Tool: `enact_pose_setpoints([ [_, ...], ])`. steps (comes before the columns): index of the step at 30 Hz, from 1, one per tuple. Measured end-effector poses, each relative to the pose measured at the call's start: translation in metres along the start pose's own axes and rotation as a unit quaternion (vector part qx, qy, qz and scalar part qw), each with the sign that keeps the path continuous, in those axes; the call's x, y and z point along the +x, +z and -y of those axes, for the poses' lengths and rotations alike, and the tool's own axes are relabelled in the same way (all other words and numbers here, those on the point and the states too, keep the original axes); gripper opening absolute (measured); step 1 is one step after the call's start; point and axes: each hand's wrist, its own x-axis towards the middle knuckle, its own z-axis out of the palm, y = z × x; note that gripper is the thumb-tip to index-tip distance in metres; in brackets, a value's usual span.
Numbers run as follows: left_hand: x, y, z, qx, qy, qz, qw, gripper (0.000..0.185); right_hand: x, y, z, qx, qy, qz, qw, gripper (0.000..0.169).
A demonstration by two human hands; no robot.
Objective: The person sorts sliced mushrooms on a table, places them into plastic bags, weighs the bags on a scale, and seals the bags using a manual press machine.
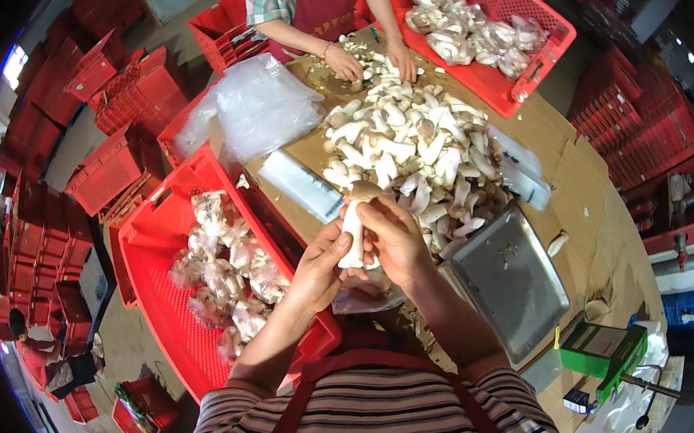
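Between both hands, in front of my chest, I hold a king oyster mushroom (355, 233) upright, its brown cap at the top. My left hand (325, 258) grips the lower stem, thumb along its side. My right hand (396, 237) has its thumb and fingers near the cap and upper stem. Below the hands lies a clear plastic bag (368, 293), partly hidden, with something pale in it. Just beyond is a large heap of king oyster mushrooms (417, 142) on the table. A stack of clear plastic bags (303, 184) lies left of the heap.
At my left stands a red plastic crate (153, 273) holding several bagged mushroom packs (235, 268). A metal tray (507, 282) and a green scale (603, 351) are at right. Across the table (581, 189), a co-worker's hands (344, 63) handle mushrooms beside another red crate (490, 95).
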Motion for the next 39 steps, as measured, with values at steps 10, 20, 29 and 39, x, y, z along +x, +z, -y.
enact_pose_setpoints([
  [10, -0.004, -0.044, -0.051, 0.097, 0.139, -0.178, 0.969, 0.042, -0.017, -0.024, 0.000, -0.119, 0.057, -0.004, 0.991, 0.039],
  [20, 0.001, -0.253, -0.309, 0.634, 0.417, -0.537, 0.369, 0.036, -0.066, -0.063, 0.003, -0.145, 0.034, -0.056, 0.987, 0.025],
  [29, 0.082, -0.285, -0.283, 0.673, 0.348, -0.381, 0.530, 0.063, -0.088, -0.071, 0.022, -0.122, -0.019, -0.082, 0.989, 0.032],
  [39, -0.034, -0.034, -0.074, 0.706, -0.127, 0.040, 0.696, 0.100, 0.005, -0.162, 0.063, -0.616, -0.059, -0.225, 0.753, 0.072],
])
